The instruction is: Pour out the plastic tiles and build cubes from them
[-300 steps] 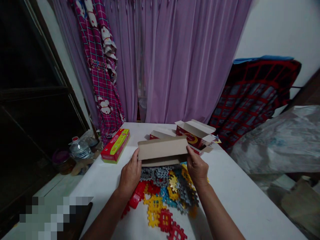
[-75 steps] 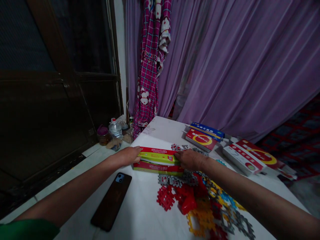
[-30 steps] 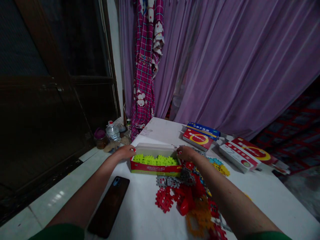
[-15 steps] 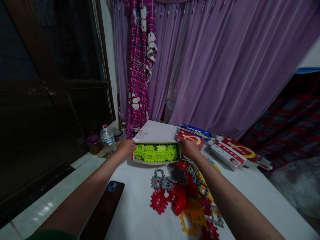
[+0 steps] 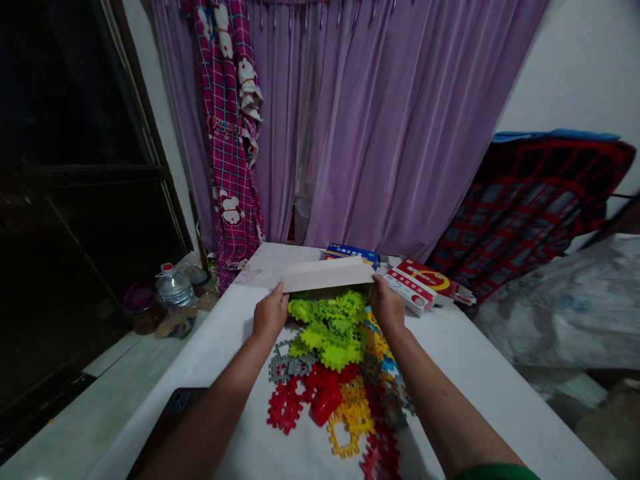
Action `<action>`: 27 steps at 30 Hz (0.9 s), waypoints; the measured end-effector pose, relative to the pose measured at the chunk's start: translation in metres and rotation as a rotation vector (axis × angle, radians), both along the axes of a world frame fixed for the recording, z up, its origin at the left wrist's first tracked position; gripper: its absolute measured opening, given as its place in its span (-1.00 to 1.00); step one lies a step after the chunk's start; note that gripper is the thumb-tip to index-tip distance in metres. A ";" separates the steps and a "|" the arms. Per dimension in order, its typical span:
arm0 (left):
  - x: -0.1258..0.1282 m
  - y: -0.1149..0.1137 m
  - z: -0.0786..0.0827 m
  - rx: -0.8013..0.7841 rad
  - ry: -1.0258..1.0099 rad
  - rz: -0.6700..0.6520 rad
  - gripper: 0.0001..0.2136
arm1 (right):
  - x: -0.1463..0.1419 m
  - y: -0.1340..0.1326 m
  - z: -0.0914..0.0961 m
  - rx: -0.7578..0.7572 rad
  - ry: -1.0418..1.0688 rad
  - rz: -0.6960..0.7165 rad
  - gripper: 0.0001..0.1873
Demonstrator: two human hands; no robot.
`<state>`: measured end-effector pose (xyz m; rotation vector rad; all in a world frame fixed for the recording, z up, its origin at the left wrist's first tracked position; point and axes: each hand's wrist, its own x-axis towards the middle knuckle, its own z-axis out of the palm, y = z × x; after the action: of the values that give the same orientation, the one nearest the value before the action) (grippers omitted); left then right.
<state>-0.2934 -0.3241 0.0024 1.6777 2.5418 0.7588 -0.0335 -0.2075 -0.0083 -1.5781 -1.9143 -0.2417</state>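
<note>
A: Entry one: which step is being recorded?

B: Tipping-out, as judged. One carton point(image 5: 327, 275), centre of frame, pale panel being presented; green toy pieces point(image 5: 330, 330) are being let out below it, onto red pieces point(image 5: 285, 405), yellow pieces point(image 5: 356, 405) and grey pieces point(image 5: 281, 368), lower centre.

A: Grip?

B: Carton's left end is being gripped by the left hand point(image 5: 270, 312), right end by the right hand point(image 5: 389, 308) — both ends being held firmly, it seems.

A: What is being called for next?

B: By judgement, a held tilt until the carton is being emptied. Whether pieces are being retained inside cannot be told.

A: Other containers?

B: Right of centre: one red-and-white box point(image 5: 413, 293) and one red box point(image 5: 425, 275), contents not being shown. Behind the carton: one blue box point(image 5: 353, 253), partly being hidden. Left of frame, below the table point(image 5: 480, 373): one red-capped clear bottle point(image 5: 175, 288); one purple-lidded jar point(image 5: 141, 310), something brownish being contained.
</note>
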 end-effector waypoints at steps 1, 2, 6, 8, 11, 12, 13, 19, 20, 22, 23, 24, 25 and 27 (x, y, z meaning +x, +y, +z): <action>0.002 0.000 -0.001 0.023 0.001 -0.005 -0.56 | 0.004 0.001 0.000 0.020 0.023 -0.015 -0.56; 0.005 -0.001 -0.003 0.053 0.004 -0.013 -0.56 | 0.008 0.000 0.000 0.043 0.051 -0.030 -0.56; 0.011 0.001 -0.010 0.123 0.010 -0.037 -0.56 | 0.021 -0.002 -0.007 0.168 0.135 -0.037 -0.58; 0.013 0.013 -0.007 0.096 0.017 -0.036 -0.56 | 0.020 0.004 -0.004 0.139 0.141 -0.053 -0.58; 0.015 0.032 0.002 0.089 0.048 -0.047 -0.56 | 0.019 0.014 0.007 0.094 0.146 -0.092 -0.57; 0.015 0.034 0.003 0.110 0.058 -0.052 -0.56 | 0.020 0.015 0.009 0.105 0.151 -0.100 -0.57; 0.015 0.034 0.003 0.137 0.064 -0.057 -0.56 | 0.022 0.014 0.011 0.128 0.157 -0.107 -0.57; 0.015 0.029 -0.001 0.196 0.030 -0.066 -0.54 | 0.032 0.000 0.011 0.153 0.166 -0.116 -0.52; 0.014 0.034 0.003 0.179 0.024 -0.057 -0.54 | 0.029 0.004 0.015 0.125 0.165 -0.116 -0.51; 0.010 0.051 0.015 0.174 0.020 -0.041 -0.54 | 0.018 0.015 0.028 0.069 0.163 -0.107 -0.51; 0.006 0.061 0.021 0.177 0.016 -0.025 -0.55 | 0.012 0.022 0.035 0.041 0.167 -0.100 -0.52; -0.002 0.070 0.027 0.183 0.012 -0.002 -0.55 | 0.004 0.029 0.043 0.014 0.170 -0.076 -0.53; -0.011 0.079 0.032 0.185 0.005 0.027 -0.55 | -0.003 0.036 0.050 -0.012 0.178 -0.035 -0.53; -0.037 0.093 0.037 0.174 -0.012 0.107 -0.56 | -0.016 0.044 0.060 -0.057 0.210 0.090 -0.51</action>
<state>-0.3301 -0.2310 0.0393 1.5839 2.6445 1.0215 -0.0491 -0.1637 0.0517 -1.4862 -1.8359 0.0162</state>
